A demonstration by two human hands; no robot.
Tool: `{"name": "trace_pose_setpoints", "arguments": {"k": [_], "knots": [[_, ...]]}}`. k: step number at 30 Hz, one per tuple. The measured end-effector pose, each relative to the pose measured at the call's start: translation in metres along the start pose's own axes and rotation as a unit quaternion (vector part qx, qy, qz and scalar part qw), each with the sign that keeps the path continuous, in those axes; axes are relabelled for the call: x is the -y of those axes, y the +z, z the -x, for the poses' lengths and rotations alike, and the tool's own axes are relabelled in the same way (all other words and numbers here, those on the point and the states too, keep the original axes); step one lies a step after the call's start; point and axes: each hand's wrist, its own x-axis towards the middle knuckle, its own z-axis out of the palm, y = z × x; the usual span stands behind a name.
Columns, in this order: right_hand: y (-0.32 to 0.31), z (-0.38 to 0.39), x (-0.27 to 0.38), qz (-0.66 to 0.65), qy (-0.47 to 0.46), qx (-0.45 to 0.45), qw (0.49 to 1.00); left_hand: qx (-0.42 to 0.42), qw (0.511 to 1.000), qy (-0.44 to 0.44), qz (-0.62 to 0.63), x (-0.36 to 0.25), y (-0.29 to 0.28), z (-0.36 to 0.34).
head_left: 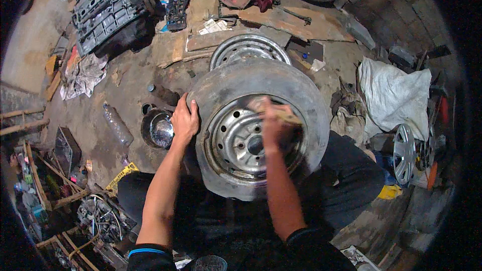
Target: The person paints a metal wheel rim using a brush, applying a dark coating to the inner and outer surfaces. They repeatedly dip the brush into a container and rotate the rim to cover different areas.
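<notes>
Left hand (185,120): spreading against the tyre's (296,83) left edge | right hand (276,126): gripping a blurred tan pad (291,118) over the steel rim's (230,136) right side | tyre: resting between dark-trousered legs (351,173) | metal pot (156,131): sitting on the floor (131,95) beside left hand

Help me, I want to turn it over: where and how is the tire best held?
Probably by the outer edge of the tire, from left and right together: it is wide and round, with its face turned up. The left hand rests on its left edge; the right hand, blurred, is over the metal rim.
</notes>
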Motion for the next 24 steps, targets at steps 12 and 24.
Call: {"name": "trace_pose_setpoints", "arguments": {"k": [12, 24], "knots": [[0.019, 0.012, -0.012, -0.005, -0.021, 0.029, 0.999, 0.002, 1.000, 0.013, 0.003, -0.006, 0.002, 0.000], [0.014, 0.013, -0.018, 0.107, -0.039, 0.119, 0.986, -0.001, 1.000, 0.022, 0.000, 0.003, 0.005, 0.001]]}}
